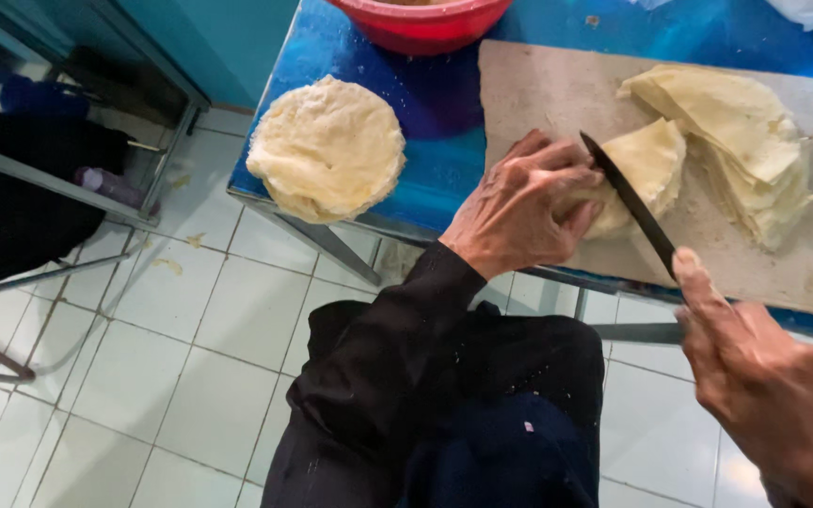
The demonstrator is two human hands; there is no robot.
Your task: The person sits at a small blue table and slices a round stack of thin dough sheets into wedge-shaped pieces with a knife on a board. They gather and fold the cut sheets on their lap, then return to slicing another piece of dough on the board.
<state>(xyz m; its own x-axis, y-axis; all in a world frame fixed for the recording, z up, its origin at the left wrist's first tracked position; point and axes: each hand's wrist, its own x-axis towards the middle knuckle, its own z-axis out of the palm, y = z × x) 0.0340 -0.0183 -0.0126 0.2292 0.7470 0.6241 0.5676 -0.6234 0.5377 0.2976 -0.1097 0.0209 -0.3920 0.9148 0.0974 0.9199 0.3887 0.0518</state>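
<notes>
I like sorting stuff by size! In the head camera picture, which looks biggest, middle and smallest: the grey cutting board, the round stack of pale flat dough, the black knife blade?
1. Grey cutting board
2. Round stack of pale flat dough
3. Black knife blade
</notes>
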